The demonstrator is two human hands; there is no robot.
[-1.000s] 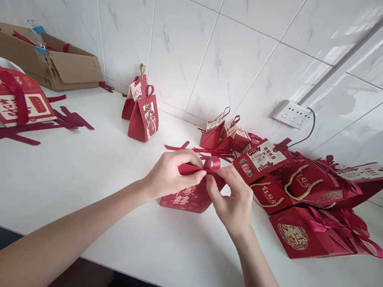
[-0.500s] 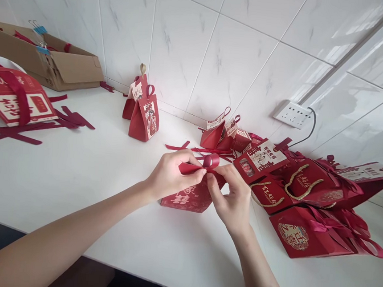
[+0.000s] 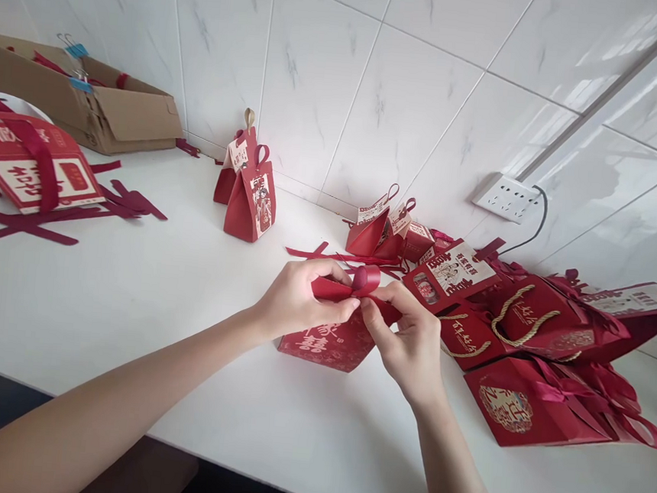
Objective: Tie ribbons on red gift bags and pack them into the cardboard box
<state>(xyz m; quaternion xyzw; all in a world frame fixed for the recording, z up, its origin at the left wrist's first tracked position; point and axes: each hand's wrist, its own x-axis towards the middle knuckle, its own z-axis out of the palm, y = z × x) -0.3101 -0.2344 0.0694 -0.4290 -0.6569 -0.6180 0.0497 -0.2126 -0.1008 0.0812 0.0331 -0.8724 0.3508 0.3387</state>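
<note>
A red gift box (image 3: 334, 343) with pale printed characters stands on the white table in front of me. A dark red ribbon (image 3: 367, 279) forms a loop at its top edge. My left hand (image 3: 304, 298) pinches the top of the box from the left, its thumb in front beside the base of the loop. From the right, my right hand (image 3: 405, 330) is closed on the top edge, thumb and forefinger meeting near the ribbon. The fingers partly cover where the ribbon passes through the box, so its ends are hidden.
Finished-looking red boxes (image 3: 539, 403) crowd the right side. Two small upright boxes (image 3: 252, 201) stand near the wall, with loose ribbon strips (image 3: 350, 260) further right. At left are a cardboard carton (image 3: 138, 118) and a round-topped red box (image 3: 75, 178). A power strip (image 3: 506, 199) hangs on the tiles.
The view has shifted slightly. Both hands still hold the box top; the right hand has moved a little to the right and down, and the ribbon loop is turned slightly.
</note>
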